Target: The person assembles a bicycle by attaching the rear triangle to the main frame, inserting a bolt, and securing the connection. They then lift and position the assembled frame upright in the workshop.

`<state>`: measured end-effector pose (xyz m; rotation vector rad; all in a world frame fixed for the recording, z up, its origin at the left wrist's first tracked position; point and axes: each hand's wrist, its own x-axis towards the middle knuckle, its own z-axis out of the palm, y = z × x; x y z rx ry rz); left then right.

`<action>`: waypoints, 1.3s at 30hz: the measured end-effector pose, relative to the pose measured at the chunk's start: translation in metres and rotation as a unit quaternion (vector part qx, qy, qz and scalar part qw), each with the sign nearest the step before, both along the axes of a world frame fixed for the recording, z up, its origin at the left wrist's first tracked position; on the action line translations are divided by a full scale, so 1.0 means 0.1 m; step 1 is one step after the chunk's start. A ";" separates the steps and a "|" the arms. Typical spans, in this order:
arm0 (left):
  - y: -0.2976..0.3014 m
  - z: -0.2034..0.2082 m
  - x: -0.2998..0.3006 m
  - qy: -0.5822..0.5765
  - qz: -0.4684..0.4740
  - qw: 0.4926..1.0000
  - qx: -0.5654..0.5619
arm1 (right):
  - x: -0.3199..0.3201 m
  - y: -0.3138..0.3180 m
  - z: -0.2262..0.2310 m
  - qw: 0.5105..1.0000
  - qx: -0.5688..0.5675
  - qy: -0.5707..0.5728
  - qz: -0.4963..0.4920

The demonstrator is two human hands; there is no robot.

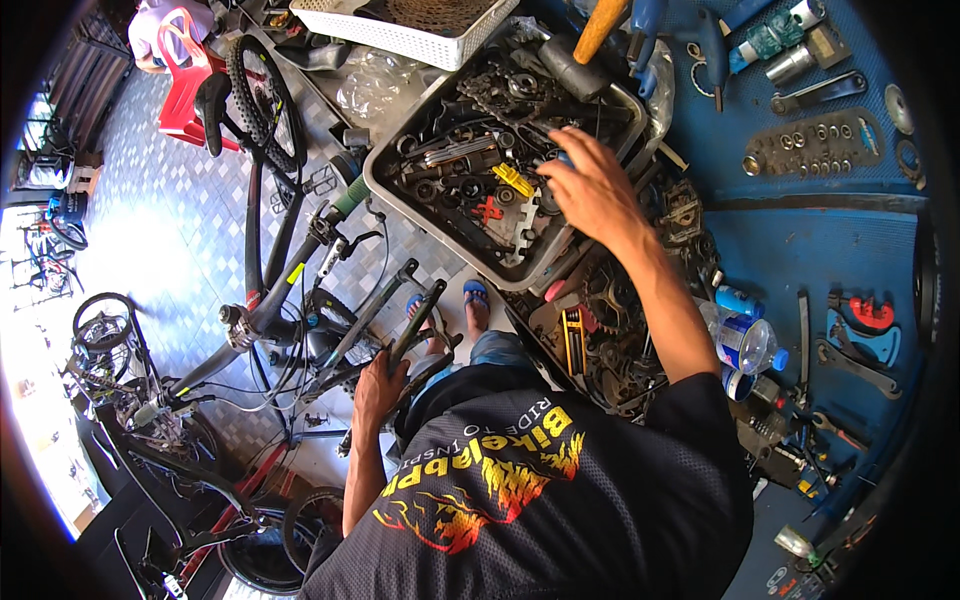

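At the lower middle, my left hand [378,388] is closed round a dark, two-legged bicycle frame part [424,312], its two ends pointing up and away from me. My right hand [592,192] reaches over a grey metal tray [385,150], fingers bent and apart, just above the parts in it. Something small and blue shows behind the fingers, and I cannot make out what it is. Close to this hand lie a yellow plastic piece [513,180], a red cross-shaped piece [488,209] and a silver toothed strip [525,232]. Dark, greasy bike parts fill the tray around them.
A bicycle [265,290] stands left of the tray. Beyond the tray is a white basket [445,48], with a mallet [575,68] beside it. Tools hang on a blue board [740,170] at right, near a plastic bottle [735,338]. A person [165,30] sits on a red chair [185,100].
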<state>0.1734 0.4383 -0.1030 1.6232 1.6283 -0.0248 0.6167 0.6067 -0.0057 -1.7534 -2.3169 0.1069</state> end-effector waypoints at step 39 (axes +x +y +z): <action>-0.13 -0.03 -0.09 -0.015 0.031 0.999 -0.020 | -0.90 0.65 -0.52 0.995 0.011 -0.008 0.096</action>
